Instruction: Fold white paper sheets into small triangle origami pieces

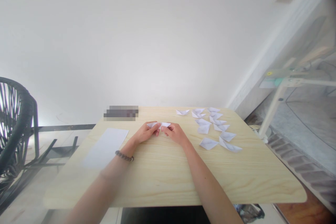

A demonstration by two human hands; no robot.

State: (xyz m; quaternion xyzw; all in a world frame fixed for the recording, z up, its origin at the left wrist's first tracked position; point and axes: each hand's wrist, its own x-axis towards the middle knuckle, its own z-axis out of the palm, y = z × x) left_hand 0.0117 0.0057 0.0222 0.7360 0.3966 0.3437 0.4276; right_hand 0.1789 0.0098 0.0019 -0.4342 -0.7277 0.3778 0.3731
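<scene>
Between my two hands is a small folded white paper boat, held over the middle of the wooden table. My left hand, with a dark bead bracelet on its wrist, pinches the boat's left part. On the other side, the thumb and fingers of my right hand grip its right part. My fingers cover part of the folds. Several finished-looking paper boats, such as one at the front and one at the back, lie to the right of my hands.
White paper sheets lie on the left of the table. A blurred-out dark object sits at the back left. A dark woven chair stands at the left, a white metal frame at the right, and a wall behind.
</scene>
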